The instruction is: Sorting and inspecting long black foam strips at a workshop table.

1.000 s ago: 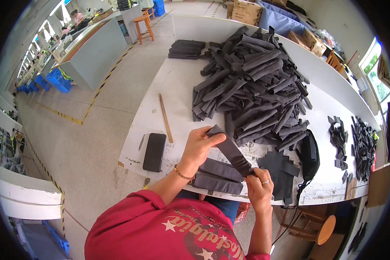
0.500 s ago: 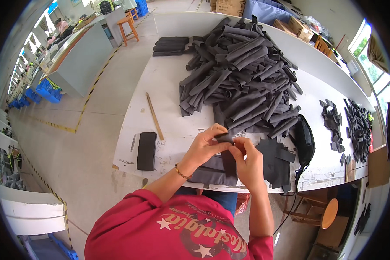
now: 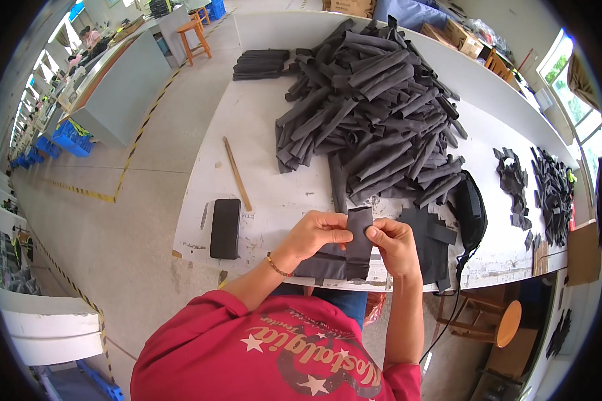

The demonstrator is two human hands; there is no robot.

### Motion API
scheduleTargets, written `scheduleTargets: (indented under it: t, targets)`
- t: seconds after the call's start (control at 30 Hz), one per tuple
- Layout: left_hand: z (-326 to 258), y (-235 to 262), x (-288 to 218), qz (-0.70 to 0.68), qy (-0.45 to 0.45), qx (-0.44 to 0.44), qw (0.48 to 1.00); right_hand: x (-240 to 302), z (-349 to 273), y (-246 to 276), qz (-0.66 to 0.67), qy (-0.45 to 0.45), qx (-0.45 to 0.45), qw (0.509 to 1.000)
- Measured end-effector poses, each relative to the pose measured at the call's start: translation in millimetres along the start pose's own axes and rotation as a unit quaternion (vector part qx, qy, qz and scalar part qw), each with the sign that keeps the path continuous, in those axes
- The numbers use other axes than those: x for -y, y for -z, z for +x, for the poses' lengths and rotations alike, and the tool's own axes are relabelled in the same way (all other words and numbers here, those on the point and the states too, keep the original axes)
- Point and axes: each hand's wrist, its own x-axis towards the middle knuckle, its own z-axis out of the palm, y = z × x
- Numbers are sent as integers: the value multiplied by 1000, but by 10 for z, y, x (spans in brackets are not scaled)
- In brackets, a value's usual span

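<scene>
A dark grey fabric strip hangs between my hands at the near edge of the white table, its face turned up and its upper end sticking out above my fingers. My left hand pinches its left edge. On the opposite edge, the thumb and fingers of my right hand are closed. Beneath and left of the strip lie more flat dark fabric pieces, partly covered by it. Just beyond my hands rises a large heap of rolled or folded dark strips, one long strip trailing from it toward me.
Flat black pieces lie right of my right hand, beside a black pouch-like thing with a cord. A phone and wooden stick lie left. A neat stack sits far left; scraps lie far right.
The strip was bent over at its upper end between my fingertips; now it is spread flatter and upright. My hands have moved slightly down and apart, to its two edges.
</scene>
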Motion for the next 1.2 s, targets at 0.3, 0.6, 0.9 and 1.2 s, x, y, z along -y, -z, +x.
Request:
scheduleTargets:
  t: [0.3, 0.6, 0.9, 1.2]
  targets:
    - [30, -14, 63, -30, 14, 36, 999, -42, -37, -140, 59, 48, -59, 995]
    - [38, 23, 144, 53, -19, 2, 998, 111, -81, -307, -115, 79, -119, 983]
    - [85, -72, 246, -11, 14, -37, 999, 12, 15, -391, -322, 211, -212, 898]
    - [169, 129, 178, -77, -78, -152, 982, -322, -523, -234, -223, -10, -92, 970]
